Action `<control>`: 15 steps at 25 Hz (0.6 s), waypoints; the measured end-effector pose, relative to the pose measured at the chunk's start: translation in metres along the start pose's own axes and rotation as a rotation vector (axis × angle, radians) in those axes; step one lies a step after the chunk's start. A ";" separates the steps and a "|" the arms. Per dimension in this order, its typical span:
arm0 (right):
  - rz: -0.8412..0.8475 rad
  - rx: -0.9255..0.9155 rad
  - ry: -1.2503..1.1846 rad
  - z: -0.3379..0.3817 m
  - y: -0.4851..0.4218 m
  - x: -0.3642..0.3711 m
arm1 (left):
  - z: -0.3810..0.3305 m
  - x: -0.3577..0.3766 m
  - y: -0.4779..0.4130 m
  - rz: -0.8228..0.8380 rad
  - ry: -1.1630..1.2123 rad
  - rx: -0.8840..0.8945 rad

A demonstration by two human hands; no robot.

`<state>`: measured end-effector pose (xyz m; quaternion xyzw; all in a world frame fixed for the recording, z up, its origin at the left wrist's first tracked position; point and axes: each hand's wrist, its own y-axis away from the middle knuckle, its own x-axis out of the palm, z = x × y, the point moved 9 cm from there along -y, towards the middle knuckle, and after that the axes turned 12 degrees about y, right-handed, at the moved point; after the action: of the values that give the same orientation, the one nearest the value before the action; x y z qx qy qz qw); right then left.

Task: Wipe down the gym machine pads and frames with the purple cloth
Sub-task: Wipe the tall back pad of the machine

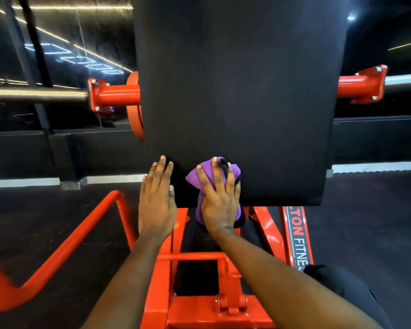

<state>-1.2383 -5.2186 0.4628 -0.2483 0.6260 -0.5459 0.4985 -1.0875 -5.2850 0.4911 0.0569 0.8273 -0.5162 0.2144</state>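
A large black pad [237,91] of the gym machine fills the middle of the view, tilted up in front of me. My right hand [220,198] presses the purple cloth [193,178] flat against the pad's lower edge with straight, spread fingers. My left hand [156,200] lies flat with straight fingers on the pad's lower left corner, just left of the cloth. The red frame [199,302] runs below the pad toward me.
A red crossbar [119,93] with steel sleeves [33,95] sticks out both sides behind the pad. A red bent handle [64,243] sits low on the left. A red rail with white lettering [297,238] runs on the right. Dark floor surrounds the machine.
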 end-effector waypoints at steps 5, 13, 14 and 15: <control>-0.037 0.150 0.092 -0.113 -0.003 -0.026 | -0.055 0.064 -0.004 0.085 -0.091 0.053; -0.128 0.676 -0.006 -0.247 -0.009 -0.069 | -0.061 0.074 -0.002 0.044 -0.077 0.044; -0.136 0.690 -0.044 -0.243 -0.016 -0.069 | -0.060 0.073 -0.003 0.046 -0.065 0.047; -0.139 0.651 -0.061 -0.232 -0.019 -0.066 | -0.060 0.072 -0.003 0.056 -0.052 0.049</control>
<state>-1.4255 -5.0660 0.4825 -0.1344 0.3850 -0.7423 0.5317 -1.1717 -5.2428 0.4864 0.0716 0.8065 -0.5316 0.2488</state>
